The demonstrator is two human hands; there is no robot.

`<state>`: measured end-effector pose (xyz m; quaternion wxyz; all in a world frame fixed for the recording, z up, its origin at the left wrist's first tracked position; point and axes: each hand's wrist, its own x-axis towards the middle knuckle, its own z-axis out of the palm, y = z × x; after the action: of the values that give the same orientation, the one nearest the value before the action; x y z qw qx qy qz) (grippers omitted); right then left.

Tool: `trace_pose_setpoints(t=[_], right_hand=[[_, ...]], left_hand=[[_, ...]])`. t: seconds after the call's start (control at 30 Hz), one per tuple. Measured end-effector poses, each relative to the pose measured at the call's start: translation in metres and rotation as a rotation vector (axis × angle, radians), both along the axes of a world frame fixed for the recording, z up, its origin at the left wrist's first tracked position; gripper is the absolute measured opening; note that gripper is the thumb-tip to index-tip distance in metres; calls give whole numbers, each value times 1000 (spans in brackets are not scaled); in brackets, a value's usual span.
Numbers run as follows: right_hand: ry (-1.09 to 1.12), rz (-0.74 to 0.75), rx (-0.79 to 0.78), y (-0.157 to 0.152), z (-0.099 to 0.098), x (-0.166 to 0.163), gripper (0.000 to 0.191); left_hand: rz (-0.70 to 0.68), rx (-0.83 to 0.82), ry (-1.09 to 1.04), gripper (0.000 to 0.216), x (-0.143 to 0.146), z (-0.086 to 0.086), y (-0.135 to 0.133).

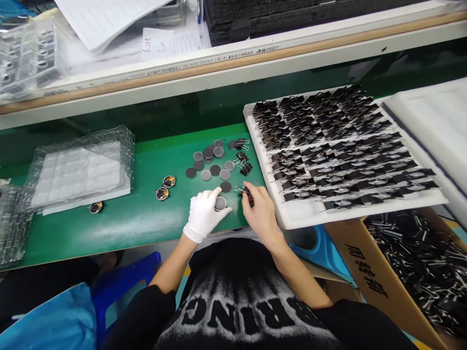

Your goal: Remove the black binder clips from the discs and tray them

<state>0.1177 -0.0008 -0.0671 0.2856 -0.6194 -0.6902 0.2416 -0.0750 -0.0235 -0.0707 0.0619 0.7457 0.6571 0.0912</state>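
My left hand [205,212], in a white glove, pinches a small grey round disc [220,203] just above the green mat's front edge. My right hand [258,212], bare, is closed on a black binder clip [247,191] right beside the disc. Behind both hands lies a loose group of several grey and dark discs [210,163], with a few loose black binder clips [243,161] to their right. Three round pieces with gold rims [166,187] lie further left on the mat.
A white foam tray [292,214] packed with rows of black binder clips sits to the right. A cardboard box [419,262] of loose clips stands below it. Stacked clear plastic blister trays [82,167] occupy the left of the green mat [146,218]. A shelf with papers runs above.
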Motion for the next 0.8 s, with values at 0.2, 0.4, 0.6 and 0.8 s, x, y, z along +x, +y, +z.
trace_pose_setpoints(t=[0.2,0.4,0.6,0.8], right_hand=[[-508,-86,-168,-11,2,-14,33],[-613,11,-329,-10,20,-11,65],[-333,-20,-103,-1,27,2,48],[-27,-82,68,32,7,-22,39]], left_hand=[[-36,43,-81,83,-15,2,-9],[149,-12,36,77,-4,3,-12],[20,-78,-16,43,-7,14,-7],[-25,-139,25,59,-10,21,-3]])
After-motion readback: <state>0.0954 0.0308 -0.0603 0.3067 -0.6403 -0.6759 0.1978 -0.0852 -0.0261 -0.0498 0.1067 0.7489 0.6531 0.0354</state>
